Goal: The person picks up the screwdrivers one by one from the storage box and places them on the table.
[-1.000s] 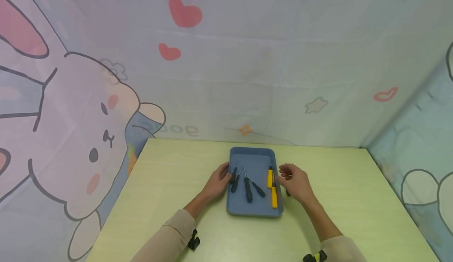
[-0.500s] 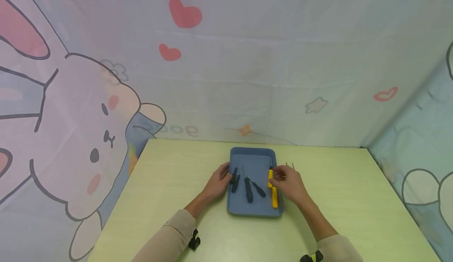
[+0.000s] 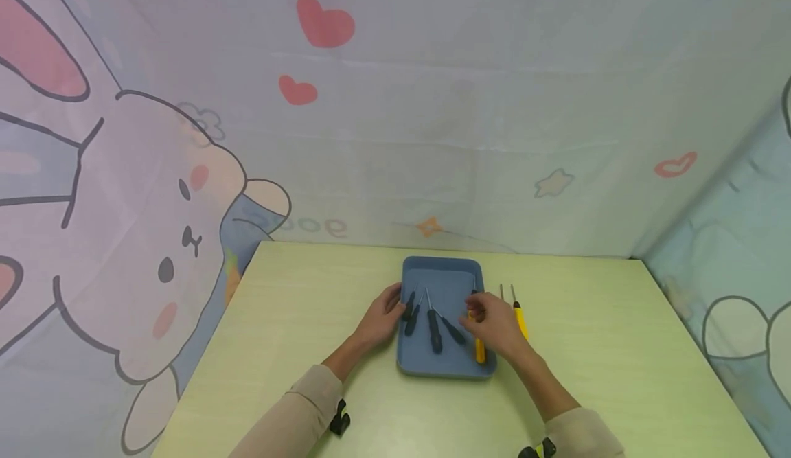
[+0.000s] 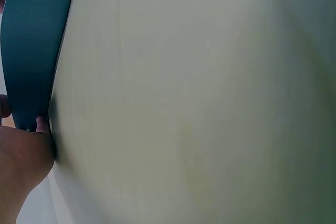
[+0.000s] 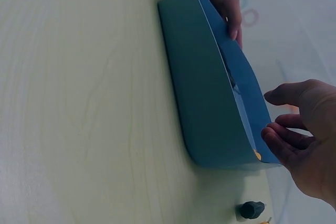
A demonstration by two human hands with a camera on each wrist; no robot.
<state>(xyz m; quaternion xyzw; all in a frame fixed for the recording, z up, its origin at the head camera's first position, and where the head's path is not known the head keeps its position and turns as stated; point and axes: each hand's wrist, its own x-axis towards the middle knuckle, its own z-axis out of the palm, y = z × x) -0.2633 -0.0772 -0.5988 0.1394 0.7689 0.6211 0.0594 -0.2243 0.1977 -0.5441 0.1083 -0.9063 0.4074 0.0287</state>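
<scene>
A blue-grey tray [image 3: 445, 367] lies on the table, its long sides running away from me. My left hand [image 3: 378, 321] grips its left wall, thumb at the rim; in the left wrist view a finger lies against the outer wall [image 4: 37, 40]. Several black-handled screwdrivers [image 3: 435, 338] rest in the tray's left and middle. Along its right side are yellow-handled screwdrivers [image 3: 480, 351], partly covered by my right hand [image 3: 499, 327]. That hand hovers over the right wall, fingers loosely bent, thumb apart, with nothing between them in the right wrist view.
Just right of the tray, a yellow-handled screwdriver [image 3: 521, 321] lies on the pale table [image 3: 593, 348], partly behind my right hand. Beside it shows another metal shaft [image 3: 502, 292]. A black handle end [image 5: 252, 210] appears in the right wrist view. A printed cloth backdrop [image 3: 463, 135] stands behind.
My right hand has moved left from beside the tray to over its right side, uncovering the screwdrivers on the table. The left hand and the tray stay where they were.
</scene>
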